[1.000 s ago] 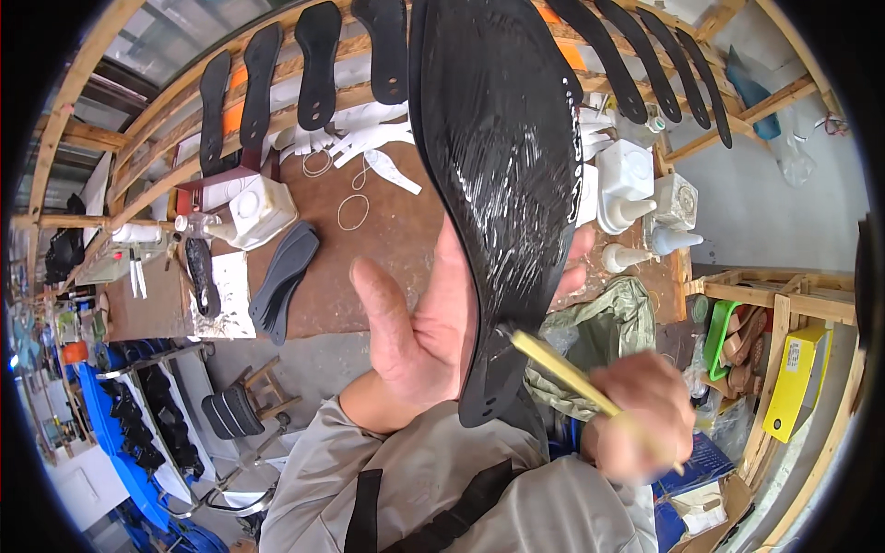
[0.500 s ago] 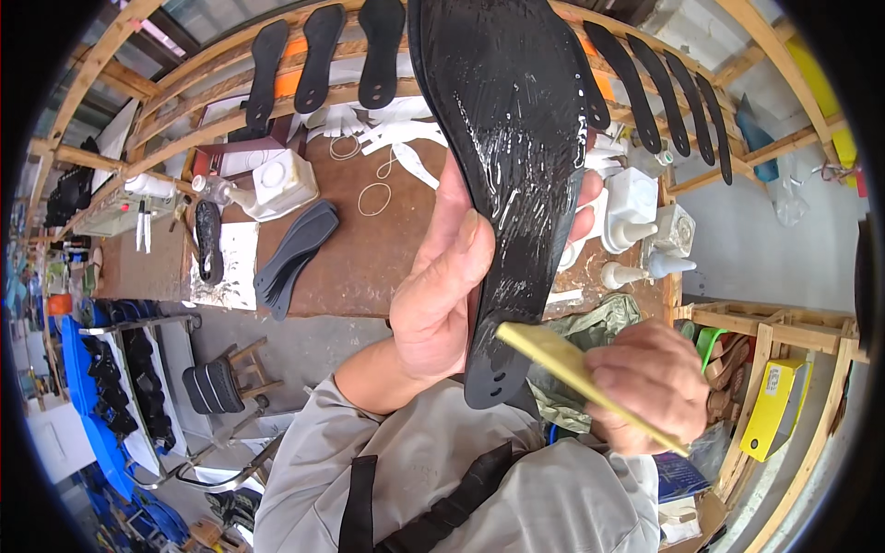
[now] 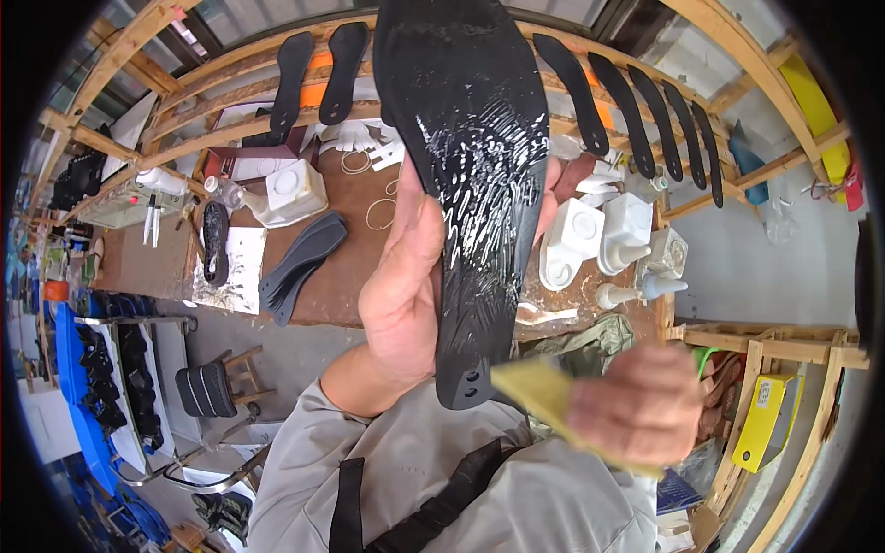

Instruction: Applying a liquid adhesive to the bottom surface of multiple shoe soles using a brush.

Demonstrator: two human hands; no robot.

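Note:
In my left hand [image 3: 398, 295] I hold a large black shoe sole [image 3: 475, 313], narrow end toward me, fingers wrapped behind it and thumb along its left edge. Wet, shiny white streaks cover its middle, and the narrow end has small holes. My right hand [image 3: 641, 405], smeared by motion, grips a flat yellow strip [image 3: 535, 392] whose tip is beside the sole's narrow end. Whether the tip touches the sole, I cannot tell.
A brown workbench [image 3: 346, 267] holds a stack of dark soles [image 3: 304, 258], a white container [image 3: 295, 189] and white bottles [image 3: 573, 235]. More black soles [image 3: 573, 92] lean on the wooden rack [image 3: 217, 120] behind. A yellow box [image 3: 767, 422] stands at right.
The sole has shifted left in view, and its white streaks look denser around the middle. The yellow strip has moved from over the sole's narrow part down to beside its end.

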